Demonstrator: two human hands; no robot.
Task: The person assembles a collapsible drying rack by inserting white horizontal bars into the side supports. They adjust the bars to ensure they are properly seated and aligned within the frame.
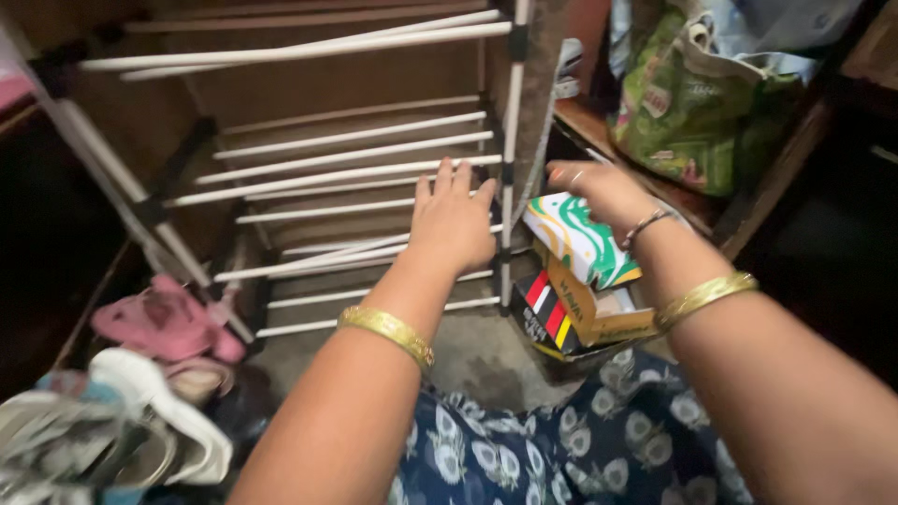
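1. White tubular metal shoe rack with black plastic joints: fills upper left and centre, rails bare, tilted in view.
2. Green printed plastic bag: upper right, on wooden shelf, well apart from rack.
3. Stack of cardboard shoe boxes: just right of rack's front post; white-and-green box on top, tan box under it, black box with red and yellow stripes at bottom.
4. Heap of pink and white sandals: lower left, on floor beside rack.
5. Left hand: flat, fingers spread and extended, over middle rails; holding nothing; touching rail or not, cannot tell.
6. Right hand: on top box's upper edge, fingers loosely curled over it; firm hold, cannot tell.
7. Gold bangles on both wrists.
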